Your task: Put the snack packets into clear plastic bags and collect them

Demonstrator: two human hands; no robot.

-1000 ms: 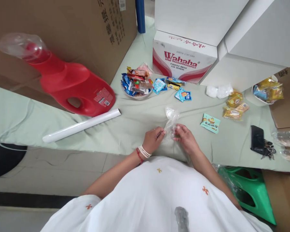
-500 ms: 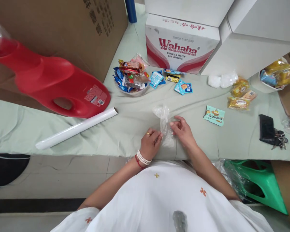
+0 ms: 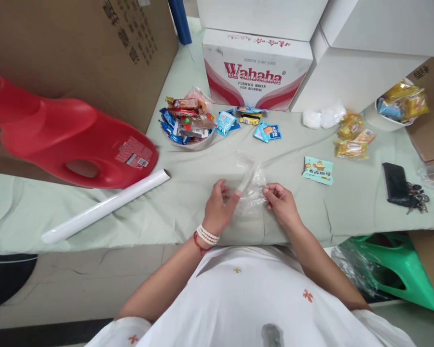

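- Left hand (image 3: 219,206) pinches one edge of a clear bag (image 3: 252,187), fingers closed on the plastic; a bead bracelet sits at the wrist.
- Right hand (image 3: 282,203) grips the opposite edge between thumb and fingertips, so the bag is stretched between both hands, just above the counter (image 3: 195,168) near its front edge.
- The bag is crumpled and see-through; whether anything is inside cannot be told.
- Beyond it, a clear bowl (image 3: 190,144) is heaped with mixed snack packets.
- Loose blue packets (image 3: 269,131) lie just beside that bowl, in front of the Wahaha box (image 3: 255,72).
- At the far right, a white bowl (image 3: 383,121) holds yellow and blue packets.
- A teal packet (image 3: 318,170) lies near the right hand, and a red jug (image 3: 68,140) lies on its side at the left.
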